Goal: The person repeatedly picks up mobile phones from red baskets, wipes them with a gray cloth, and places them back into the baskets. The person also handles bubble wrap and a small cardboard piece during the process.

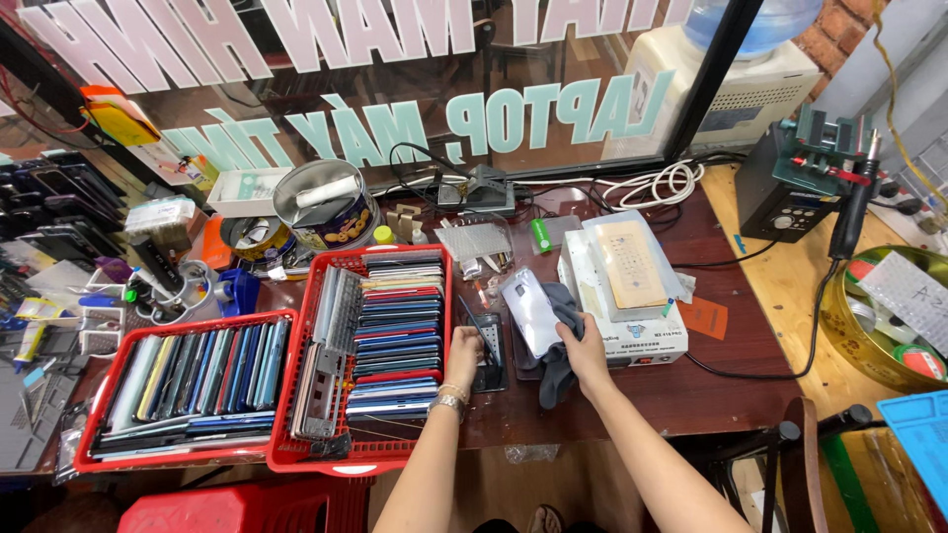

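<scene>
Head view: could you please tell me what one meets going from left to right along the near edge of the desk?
Lower red basket of upright phones → taller red basket of stacked phones → left hand on a dark phone → right hand with a grey cloth → white box → round gold tin.

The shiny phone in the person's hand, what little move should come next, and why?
Probably wiping: the right hand holds the silver phone upright with a grey cloth bunched under it. The left hand presses a dark phone lying on the table, so sliding the cloth across the silver back seems likeliest.
</scene>
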